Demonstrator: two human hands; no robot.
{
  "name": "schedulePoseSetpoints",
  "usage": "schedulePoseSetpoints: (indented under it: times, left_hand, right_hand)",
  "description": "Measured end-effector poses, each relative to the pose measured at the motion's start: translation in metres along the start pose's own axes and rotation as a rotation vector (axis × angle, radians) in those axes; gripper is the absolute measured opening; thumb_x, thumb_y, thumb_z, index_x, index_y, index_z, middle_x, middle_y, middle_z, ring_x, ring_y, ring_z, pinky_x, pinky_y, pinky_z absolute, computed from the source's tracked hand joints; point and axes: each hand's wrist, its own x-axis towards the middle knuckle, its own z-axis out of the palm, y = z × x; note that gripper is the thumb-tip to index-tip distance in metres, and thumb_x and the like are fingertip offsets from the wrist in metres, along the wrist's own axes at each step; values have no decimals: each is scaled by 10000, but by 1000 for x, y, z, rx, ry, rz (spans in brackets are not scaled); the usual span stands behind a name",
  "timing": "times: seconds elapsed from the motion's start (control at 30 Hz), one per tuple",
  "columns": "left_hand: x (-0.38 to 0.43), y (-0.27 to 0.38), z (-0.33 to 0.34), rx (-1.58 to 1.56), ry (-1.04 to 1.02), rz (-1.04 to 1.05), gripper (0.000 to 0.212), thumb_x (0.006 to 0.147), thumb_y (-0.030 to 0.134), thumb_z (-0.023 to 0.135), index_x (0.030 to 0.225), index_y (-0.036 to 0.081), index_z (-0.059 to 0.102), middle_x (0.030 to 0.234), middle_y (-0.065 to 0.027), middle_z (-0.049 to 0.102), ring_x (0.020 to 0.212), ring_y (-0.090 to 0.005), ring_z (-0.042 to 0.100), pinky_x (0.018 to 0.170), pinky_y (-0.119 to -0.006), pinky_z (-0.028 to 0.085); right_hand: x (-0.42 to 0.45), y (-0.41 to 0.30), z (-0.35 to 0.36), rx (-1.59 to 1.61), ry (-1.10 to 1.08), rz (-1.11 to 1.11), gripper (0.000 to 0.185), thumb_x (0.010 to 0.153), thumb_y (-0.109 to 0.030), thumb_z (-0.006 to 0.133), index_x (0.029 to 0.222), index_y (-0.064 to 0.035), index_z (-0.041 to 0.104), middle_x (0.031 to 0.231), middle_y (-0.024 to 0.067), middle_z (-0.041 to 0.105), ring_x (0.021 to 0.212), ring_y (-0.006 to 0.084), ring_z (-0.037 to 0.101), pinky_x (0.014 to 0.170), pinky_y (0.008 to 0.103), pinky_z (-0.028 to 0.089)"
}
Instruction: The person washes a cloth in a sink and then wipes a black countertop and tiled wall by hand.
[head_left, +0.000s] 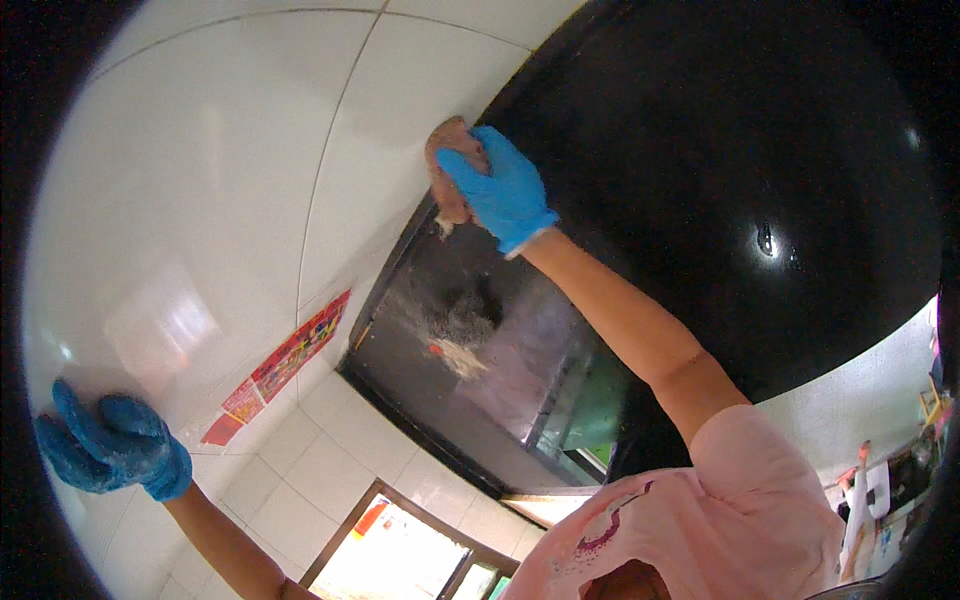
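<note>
My right hand (502, 191), in a light blue disposable glove, grips a pinkish-brown cloth (450, 139). The cloth is pressed along the seam where a white tiled wall (225, 150) meets a glossy black surface (675, 135). A frayed, pale end of cloth hangs out below the fingers. Further left, my left hand (112, 442) wears a darker blue glove that looks wet. Its fingers are spread and partly bent, close to the wall tiles, with nothing visible in them. Whether it touches the tiles I cannot tell.
A red printed strip (277, 360) is stuck on the wall between my hands. Pale residue (457, 356) lies on the black surface, and a wet spot (765, 240) shines further right. A framed window (397, 547) appears at the bottom. Blurred objects (870, 495) stand at the right rim.
</note>
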Motion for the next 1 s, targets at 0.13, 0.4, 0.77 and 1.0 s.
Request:
schedulePoseSetpoints:
  times: [0.13, 0.4, 0.77, 1.0]
  left_hand:
    - [2, 5, -3, 24, 0, -33, 474, 952, 441, 336, 1147, 96, 596, 1149, -177, 569, 987, -291, 562, 841, -448, 480]
    - [-6, 1, -2, 14, -2, -1, 482, 954, 435, 325, 1124, 84, 607, 1157, -183, 562, 999, -305, 555, 877, -476, 456]
    - [5, 13, -2, -43, 44, -76, 356, 949, 328, 419, 1113, 87, 623, 1120, -149, 593, 1035, -311, 550, 858, -442, 422]
    - [-3, 11, 1, -14, 49, 23, 368, 950, 333, 425, 1139, 71, 601, 1134, -148, 589, 1040, -322, 542, 875, -444, 411]
  right_hand:
    - [45, 12, -6, 88, 145, 32, 395, 829, -419, 597, 961, -47, 583, 870, 179, 623, 806, 358, 605, 697, 400, 478]
    - [-6, -22, 27, -187, 1, -76, 400, 874, -439, 490, 960, -67, 607, 925, 218, 616, 844, 389, 593, 726, 451, 473]
    - [31, 15, -6, -17, -137, 96, 304, 841, -378, 554, 837, -85, 637, 853, 187, 633, 802, 369, 601, 681, 413, 485]
    - [34, 12, -9, 742, -110, 441, 293, 824, -333, 662, 694, -72, 628, 680, 37, 610, 610, 136, 555, 563, 312, 453]
